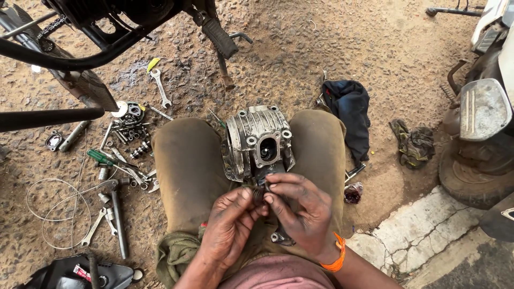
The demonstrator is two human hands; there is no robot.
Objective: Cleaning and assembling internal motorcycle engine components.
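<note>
Two hands, left hand (227,227) and right hand (300,211), grip one cylinder head (259,142)

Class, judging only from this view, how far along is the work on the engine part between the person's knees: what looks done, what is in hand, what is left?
Done: the metal engine casting is off the stripped motorcycle frame and rests between the knees. In hand: the left hand and right hand pinch a small dark part at its near end. Left: bolts and small parts and spanners lie loose on the ground.
</note>
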